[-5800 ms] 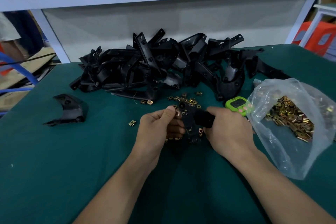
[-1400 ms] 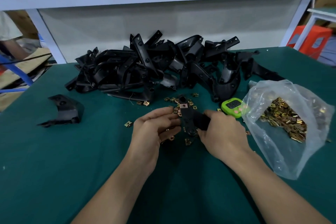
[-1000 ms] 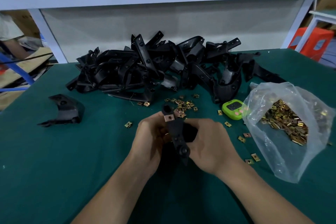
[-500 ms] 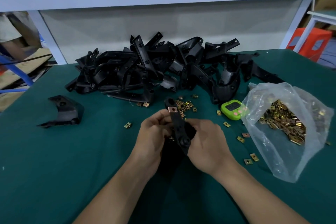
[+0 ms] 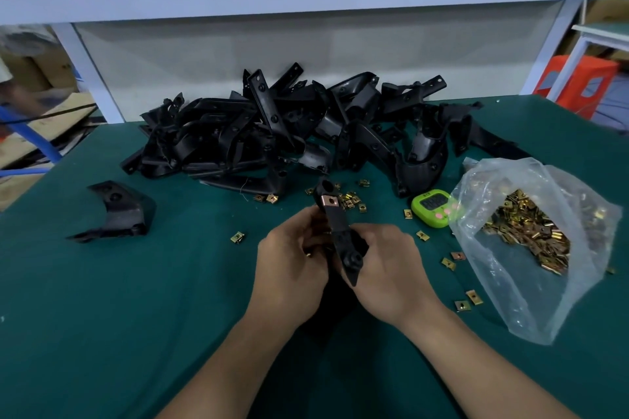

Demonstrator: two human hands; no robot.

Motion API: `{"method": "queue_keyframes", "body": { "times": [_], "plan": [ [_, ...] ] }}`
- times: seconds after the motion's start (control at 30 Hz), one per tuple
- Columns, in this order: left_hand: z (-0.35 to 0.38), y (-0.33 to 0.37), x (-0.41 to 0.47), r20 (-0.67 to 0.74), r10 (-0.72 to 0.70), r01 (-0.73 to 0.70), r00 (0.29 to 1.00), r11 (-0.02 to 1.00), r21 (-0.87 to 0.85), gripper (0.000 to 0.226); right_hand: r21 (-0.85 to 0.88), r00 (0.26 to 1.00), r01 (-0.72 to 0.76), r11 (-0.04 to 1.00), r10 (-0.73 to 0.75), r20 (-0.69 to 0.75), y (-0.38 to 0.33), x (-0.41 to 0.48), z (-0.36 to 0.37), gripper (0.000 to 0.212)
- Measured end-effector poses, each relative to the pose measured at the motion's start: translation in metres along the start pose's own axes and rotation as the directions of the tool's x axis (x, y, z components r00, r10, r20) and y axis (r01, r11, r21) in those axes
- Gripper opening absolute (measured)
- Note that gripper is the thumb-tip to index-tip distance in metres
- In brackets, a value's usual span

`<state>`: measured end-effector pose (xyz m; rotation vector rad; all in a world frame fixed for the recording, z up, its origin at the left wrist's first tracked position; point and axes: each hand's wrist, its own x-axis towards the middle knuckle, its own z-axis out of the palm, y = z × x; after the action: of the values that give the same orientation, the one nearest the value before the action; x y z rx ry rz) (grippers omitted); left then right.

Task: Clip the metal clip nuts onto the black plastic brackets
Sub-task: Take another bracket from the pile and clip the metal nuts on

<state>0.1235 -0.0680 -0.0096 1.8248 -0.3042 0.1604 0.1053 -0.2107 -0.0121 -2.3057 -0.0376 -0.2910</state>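
Note:
Both hands hold one black plastic bracket (image 5: 340,235) above the green table, its long arm pointing up and away from me. A copper-coloured clip nut (image 5: 328,203) sits clipped near the bracket's upper end. My left hand (image 5: 292,269) grips the bracket from the left, fingers curled round its middle. My right hand (image 5: 388,269) grips its lower part from the right. A small brass piece shows between my left fingers. Loose brass clip nuts (image 5: 352,201) lie scattered just behind the hands.
A big heap of black brackets (image 5: 292,136) fills the back of the table. One bracket (image 5: 119,211) lies apart at the left. A clear bag of clip nuts (image 5: 531,235) sits at the right, a green timer (image 5: 432,207) beside it. More nuts (image 5: 468,301) lie near the bag.
Since 1.4 s ago the hands lifted the bracket off the table and turned it upright, closing in on it from both sides. In the last half second it has barely moved.

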Motion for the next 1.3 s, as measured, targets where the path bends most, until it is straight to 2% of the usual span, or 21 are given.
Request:
{"method": "queue_keyframes", "body": {
  "times": [0.17,0.23,0.3,0.43,0.5,0.57,0.63,0.67,0.77,0.83,1.0,1.13,1.3],
  "plan": [
    [-0.008,0.003,0.002,-0.085,0.022,-0.007,0.996,0.984,0.176,0.063,0.008,1.0,0.005,1.0,-0.005,-0.016,0.0,0.001,0.001,0.029],
    [-0.013,0.004,0.003,-0.058,0.014,0.0,0.998,0.972,0.236,0.07,-0.008,0.999,-0.005,1.0,0.004,-0.041,0.0,0.001,0.003,0.028],
    [-0.013,0.003,0.001,-0.015,0.013,-0.009,1.0,0.97,0.241,0.061,-0.011,0.997,-0.024,1.0,0.023,-0.073,0.002,0.003,0.002,0.024],
    [-0.011,-0.001,0.003,0.034,-0.041,0.036,0.999,0.991,0.127,0.032,0.124,0.997,-0.038,0.992,0.045,-0.055,0.002,0.006,-0.005,0.022],
    [-0.011,-0.001,0.004,0.019,-0.06,0.059,0.998,0.996,0.07,0.019,0.135,0.998,-0.039,0.99,0.045,-0.041,0.001,0.004,-0.006,0.021],
    [-0.01,-0.001,0.005,-0.037,-0.158,0.153,0.987,0.983,-0.105,0.011,0.018,0.994,-0.076,0.997,0.077,-0.079,0.005,0.004,-0.005,0.014],
    [-0.008,0.003,0.005,-0.01,-0.288,0.269,0.957,0.904,-0.331,0.011,-0.26,0.983,-0.126,0.957,0.084,-0.166,0.009,0.005,-0.007,0.015],
    [-0.007,0.005,0.006,0.024,-0.312,0.296,0.95,0.873,-0.388,0.012,-0.346,0.977,-0.142,0.927,0.076,-0.199,0.009,0.007,-0.01,0.017],
    [-0.009,0.004,0.006,0.154,-0.311,0.348,0.938,0.85,-0.396,0.013,-0.426,0.969,-0.193,0.884,0.105,-0.222,0.013,0.012,-0.018,0.024],
    [-0.012,0.003,0.006,0.245,-0.299,0.377,0.922,0.834,-0.403,0.004,-0.436,0.963,-0.216,0.873,0.118,-0.241,0.014,0.014,-0.021,0.026],
    [-0.016,-0.001,0.006,0.401,-0.291,0.448,0.869,0.807,-0.384,0.031,-0.47,0.953,-0.235,0.851,0.107,-0.283,0.015,0.014,-0.023,0.033],
    [-0.019,0.0,0.008,0.427,-0.318,0.482,0.846,0.798,-0.361,0.029,-0.481,0.948,-0.263,0.836,0.132,-0.289,0.016,0.014,-0.021,0.037],
    [-0.018,0.003,0.007,0.362,-0.331,0.47,0.871,0.773,-0.425,0.02,-0.47,0.949,-0.264,0.843,0.141,-0.28,0.015,0.015,-0.02,0.039]
  ]
}}
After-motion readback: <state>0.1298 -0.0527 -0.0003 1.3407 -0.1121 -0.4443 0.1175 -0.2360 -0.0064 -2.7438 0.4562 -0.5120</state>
